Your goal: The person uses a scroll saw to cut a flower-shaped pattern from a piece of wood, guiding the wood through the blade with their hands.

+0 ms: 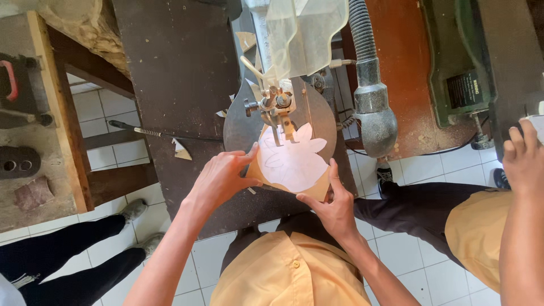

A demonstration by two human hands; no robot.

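Note:
A thin wooden board [320,190] with a white paper pattern [294,161] of a petal shape glued on top lies on the round metal table [235,127] of a scroll saw. The saw's blade and clamp [277,119] stand at the pattern's far edge. My left hand [221,175] presses flat on the board's left side. My right hand [334,207] pinches the board's near right corner, thumb on top. A clear plastic guard [303,34] hangs above the blade.
A grey ribbed hose with a metal end [374,107] hangs right of the saw. Another person's hand [524,158] and yellow-clad leg [481,226] are at the right edge. Someone's dark-trousered legs [62,249] stand at the lower left. A wooden bench [51,113] holds tools at left.

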